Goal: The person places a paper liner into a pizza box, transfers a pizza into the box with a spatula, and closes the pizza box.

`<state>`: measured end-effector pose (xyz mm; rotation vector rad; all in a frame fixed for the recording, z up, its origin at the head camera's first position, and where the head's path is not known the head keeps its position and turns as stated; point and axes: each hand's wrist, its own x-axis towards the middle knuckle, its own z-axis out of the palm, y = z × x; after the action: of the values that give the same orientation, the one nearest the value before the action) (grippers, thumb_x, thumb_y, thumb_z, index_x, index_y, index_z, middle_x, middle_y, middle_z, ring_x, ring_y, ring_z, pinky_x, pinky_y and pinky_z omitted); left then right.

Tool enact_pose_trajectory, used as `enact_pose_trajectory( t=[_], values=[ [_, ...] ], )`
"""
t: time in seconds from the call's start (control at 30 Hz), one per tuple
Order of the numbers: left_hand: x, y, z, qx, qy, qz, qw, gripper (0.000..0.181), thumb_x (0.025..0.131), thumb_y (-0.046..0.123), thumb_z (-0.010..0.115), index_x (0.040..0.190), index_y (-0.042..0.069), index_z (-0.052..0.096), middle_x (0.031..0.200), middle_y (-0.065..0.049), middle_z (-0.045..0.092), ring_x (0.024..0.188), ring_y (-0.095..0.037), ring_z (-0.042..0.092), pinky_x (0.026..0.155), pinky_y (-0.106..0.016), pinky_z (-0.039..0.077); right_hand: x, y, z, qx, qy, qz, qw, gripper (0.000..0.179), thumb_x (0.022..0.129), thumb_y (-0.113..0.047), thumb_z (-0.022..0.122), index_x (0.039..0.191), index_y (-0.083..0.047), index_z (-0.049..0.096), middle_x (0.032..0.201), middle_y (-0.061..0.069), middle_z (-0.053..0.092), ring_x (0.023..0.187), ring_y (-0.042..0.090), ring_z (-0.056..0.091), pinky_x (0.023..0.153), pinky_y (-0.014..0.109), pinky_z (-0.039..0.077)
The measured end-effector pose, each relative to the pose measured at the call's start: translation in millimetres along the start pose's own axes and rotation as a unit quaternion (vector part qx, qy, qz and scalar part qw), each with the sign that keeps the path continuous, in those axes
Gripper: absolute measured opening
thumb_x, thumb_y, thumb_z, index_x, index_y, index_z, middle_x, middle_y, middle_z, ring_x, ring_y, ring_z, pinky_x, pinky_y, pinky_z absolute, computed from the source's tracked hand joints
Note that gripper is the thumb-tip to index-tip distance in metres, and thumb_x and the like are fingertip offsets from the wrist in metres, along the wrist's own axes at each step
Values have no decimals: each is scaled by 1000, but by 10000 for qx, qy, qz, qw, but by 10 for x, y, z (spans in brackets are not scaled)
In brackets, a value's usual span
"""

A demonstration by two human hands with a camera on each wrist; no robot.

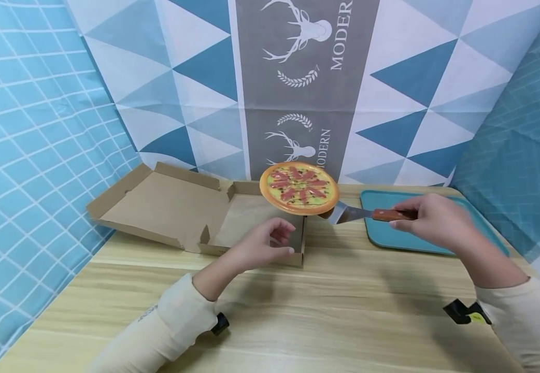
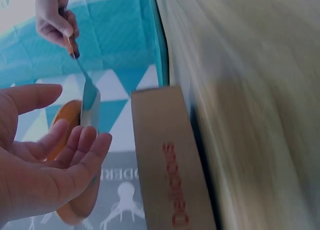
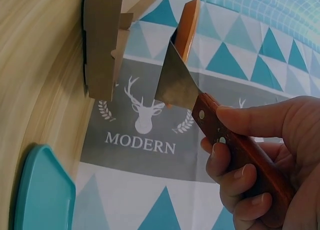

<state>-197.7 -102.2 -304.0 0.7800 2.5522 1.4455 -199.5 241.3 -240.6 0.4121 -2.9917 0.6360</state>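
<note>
My right hand (image 1: pixel 430 220) grips the wooden handle of a pizza server (image 3: pixel 240 150), its metal blade pointing left. On that blade rests a toy-looking pizza (image 1: pixel 299 188), held in the air by the near right corner of an opened cardboard pizza box (image 1: pixel 246 217). My left hand (image 1: pixel 263 243) hovers in front of the box with loosely bent fingers and holds nothing. In the left wrist view, the left hand (image 2: pixel 55 160) overlaps the pizza (image 2: pixel 80 205); whether they touch is unclear there, but the head view shows a gap.
A teal tray (image 1: pixel 391 238) lies on the wooden table (image 1: pixel 335 311) at the right, below my right hand. The box lid (image 1: pixel 158 204) is folded back to the left. Patterned cloth walls (image 1: pixel 298 93) stand close behind and at both sides.
</note>
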Motion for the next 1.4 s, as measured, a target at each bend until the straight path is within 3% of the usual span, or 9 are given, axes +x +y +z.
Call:
enact_pose_trajectory(
  t=[0.2,0.4,0.5,0.73,1.1,1.27,1.4],
  values=[
    [-88,-62,-178,1195,240,325,9920,32,85,7,73,114,-2,62,112,-13,62,102,-27,59,88,-42,52,57,-64,50,-9,-45,-61,10000,38,88,-24,72,117,0,68,68,-3,64,46,18,39,42,31,27],
    [-210,-192,-389,1394,490,225,9888,30,84,7,71,111,-3,64,111,-15,63,100,-31,60,86,-47,52,137,-116,145,-41,-65,-77,9999,37,87,-24,74,116,-1,69,74,-1,67,54,18,48,45,32,35],
    [-271,-258,-500,1477,743,74,9862,29,84,6,71,111,-3,64,110,-15,63,100,-31,60,86,-47,53,166,-121,195,-15,-49,-102,9999,37,86,-24,74,115,-1,70,79,1,68,61,18,52,48,33,40],
    [-382,-400,-769,1633,1043,-356,9804,28,87,6,70,111,-5,64,111,-19,61,102,-39,59,85,-49,52,215,-145,275,-15,19,-142,9999,34,86,-24,74,114,-3,71,80,1,69,58,18,51,47,33,38],
    [-430,-703,-1130,2033,1553,-1249,9586,31,88,7,65,115,-8,62,116,-28,59,105,-41,59,87,-51,50,351,-244,415,-112,33,-211,9997,33,84,-24,76,111,-5,73,78,1,67,58,17,49,47,32,35],
    [-425,-816,-1212,2311,1580,-1511,9480,34,86,2,62,118,-9,60,115,-27,60,105,-41,61,90,-51,50,415,-276,482,-161,-41,-357,9992,31,84,-23,76,109,-5,74,75,-2,67,54,16,47,45,30,33],
    [-403,-880,-1240,2338,1370,-1768,9462,38,83,1,62,120,-9,59,111,-25,63,101,-38,62,86,-48,51,449,-309,549,-140,-128,-435,9989,28,85,-23,75,107,-6,74,71,-2,65,51,15,45,45,29,31]
  ],
)
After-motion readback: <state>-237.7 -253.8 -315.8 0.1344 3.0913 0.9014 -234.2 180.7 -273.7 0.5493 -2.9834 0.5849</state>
